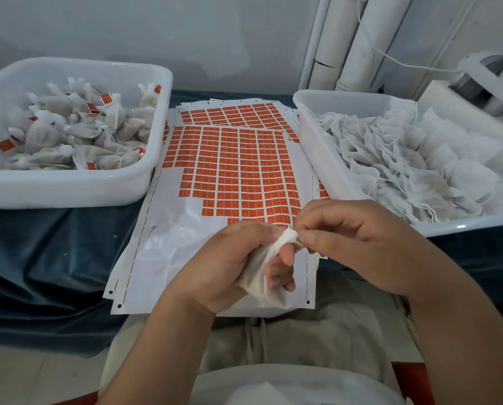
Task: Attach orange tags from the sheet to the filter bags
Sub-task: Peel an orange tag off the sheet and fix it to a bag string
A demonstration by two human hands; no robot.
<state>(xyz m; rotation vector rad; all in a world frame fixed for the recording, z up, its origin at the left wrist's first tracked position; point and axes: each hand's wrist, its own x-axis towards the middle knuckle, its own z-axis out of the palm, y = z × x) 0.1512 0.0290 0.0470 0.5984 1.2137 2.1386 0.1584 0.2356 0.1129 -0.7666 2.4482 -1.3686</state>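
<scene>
Over the sheet (168, 229), a filter bag (257, 285) held

My left hand (227, 264) curls round the filter bag; my right hand (355, 232) pinches its gathered top; orange tags (244, 171) fill the sheet's far half; left tub (69, 190) and right tub (317, 147) flank it on the desk (54, 244).

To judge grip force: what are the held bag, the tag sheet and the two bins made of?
Filter bag: thin matte white fabric, likely non-woven; it bunches softly. Tag sheet: glossy white backing paper, judging by sheen and creases. Left bin and right bin: smooth white plastic, seemingly; glossy rim highlights.
</scene>
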